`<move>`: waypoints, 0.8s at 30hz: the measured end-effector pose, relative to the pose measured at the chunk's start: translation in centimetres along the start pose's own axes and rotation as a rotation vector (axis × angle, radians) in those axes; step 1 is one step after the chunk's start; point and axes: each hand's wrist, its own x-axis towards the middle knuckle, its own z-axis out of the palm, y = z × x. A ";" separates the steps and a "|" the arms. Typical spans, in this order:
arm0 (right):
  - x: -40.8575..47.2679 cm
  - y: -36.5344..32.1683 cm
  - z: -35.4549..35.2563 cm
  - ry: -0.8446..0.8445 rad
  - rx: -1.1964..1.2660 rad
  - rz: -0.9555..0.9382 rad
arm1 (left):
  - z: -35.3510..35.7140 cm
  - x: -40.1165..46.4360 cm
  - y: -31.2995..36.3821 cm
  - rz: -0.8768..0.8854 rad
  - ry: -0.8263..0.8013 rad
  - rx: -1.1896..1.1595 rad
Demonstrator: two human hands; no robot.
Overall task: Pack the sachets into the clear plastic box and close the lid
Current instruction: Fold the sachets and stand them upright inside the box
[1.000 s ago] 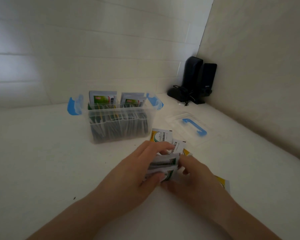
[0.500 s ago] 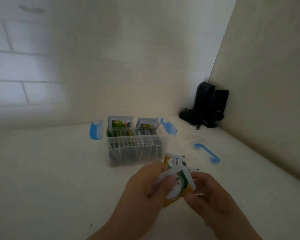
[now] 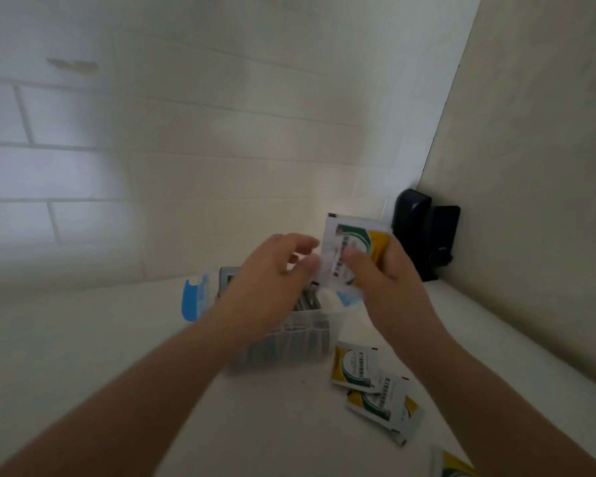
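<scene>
Above the open box (image 3: 283,342), the right hand (image 3: 389,284) pinches a sachet (image 3: 353,256); the left hand (image 3: 269,284), fingers loosely spread, hovers beside it. More sachets (image 3: 375,383) lie at five o'clock. Packing continues; next, lower it into a gap.

Probably a home, going by what can be seen: a plain white counter (image 3: 83,339) tucked into a corner, backed by a wall of white brick-pattern tiles (image 3: 152,132). A pair of small black desktop speakers (image 3: 424,235) is parked right in the corner. Nothing industrial or shop-like is shown, though the view's blurry.
</scene>
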 end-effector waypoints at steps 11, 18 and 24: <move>5.6 -0.7 6.4 -0.160 -0.347 0.096 | -1.3 2.6 -4.3 0.032 -0.767 0.615; 6.3 -0.6 6.6 -0.262 -0.343 0.199 | -1.7 2.1 -4.4 -0.032 -0.611 0.717; 6.0 -1.2 8.1 -0.406 -0.487 0.222 | -1.6 1.8 -4.4 0.047 -0.568 0.760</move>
